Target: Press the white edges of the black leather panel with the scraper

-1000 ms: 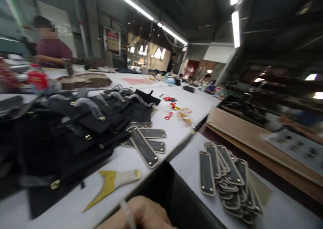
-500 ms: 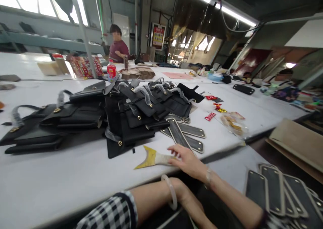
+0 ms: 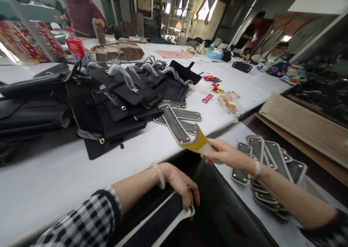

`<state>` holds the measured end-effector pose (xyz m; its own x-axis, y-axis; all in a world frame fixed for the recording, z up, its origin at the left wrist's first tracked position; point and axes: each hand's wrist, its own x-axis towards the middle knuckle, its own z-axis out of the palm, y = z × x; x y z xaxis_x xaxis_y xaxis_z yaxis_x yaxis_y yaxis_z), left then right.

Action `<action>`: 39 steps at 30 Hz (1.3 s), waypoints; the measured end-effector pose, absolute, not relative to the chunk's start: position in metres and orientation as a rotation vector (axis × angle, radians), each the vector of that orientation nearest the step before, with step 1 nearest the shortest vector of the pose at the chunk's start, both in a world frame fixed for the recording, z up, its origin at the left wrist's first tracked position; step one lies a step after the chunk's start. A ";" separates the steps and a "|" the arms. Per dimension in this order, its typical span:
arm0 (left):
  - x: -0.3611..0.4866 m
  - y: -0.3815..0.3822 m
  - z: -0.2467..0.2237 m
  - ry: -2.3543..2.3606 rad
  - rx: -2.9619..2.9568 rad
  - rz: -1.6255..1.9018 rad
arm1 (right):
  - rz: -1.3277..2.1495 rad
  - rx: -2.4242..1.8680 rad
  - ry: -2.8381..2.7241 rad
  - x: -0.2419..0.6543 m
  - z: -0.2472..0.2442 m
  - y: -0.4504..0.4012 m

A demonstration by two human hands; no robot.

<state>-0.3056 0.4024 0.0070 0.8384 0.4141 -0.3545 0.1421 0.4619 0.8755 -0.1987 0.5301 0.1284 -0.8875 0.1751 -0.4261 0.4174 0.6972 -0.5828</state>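
My right hand (image 3: 216, 152) is closed around the pale handle of a tool with a yellow fishtail-shaped head (image 3: 197, 141), held up off the table edge. My left hand (image 3: 181, 183), lower and to the left, pinches the end of a long black panel with pale edging (image 3: 159, 221). This panel slants down toward me, and its lower part runs out of view. Just beyond the tool lie several dark strips with pale borders and small studs (image 3: 176, 123). To my right, more such panels (image 3: 268, 156) are piled beside my right forearm.
Black handbags (image 3: 122, 105) with plastic-wrapped handles are heaped on the white table (image 3: 89, 181). Red-wrapped sweets (image 3: 208, 98) and a bag of snacks (image 3: 230, 102) lie farther right. A cardboard sheet (image 3: 304, 131) stands at the right. Other people work across the room.
The yellow-headed tool was lying on the table under my right hand; now that hand has lifted it and moved right. My left hand and the black panel's end have come into clearer view.
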 end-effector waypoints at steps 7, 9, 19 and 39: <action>-0.308 0.397 0.014 0.646 1.094 0.190 | -1.502 0.829 1.691 -0.086 0.103 0.481; -0.310 0.395 0.015 0.673 1.111 0.187 | -1.522 0.885 1.618 -0.084 0.093 0.456; -0.317 0.388 0.031 0.870 1.244 0.213 | -1.602 1.116 1.656 -0.099 0.081 0.425; -0.320 0.388 0.042 0.976 1.339 0.200 | -1.553 0.973 1.918 -0.104 0.069 0.422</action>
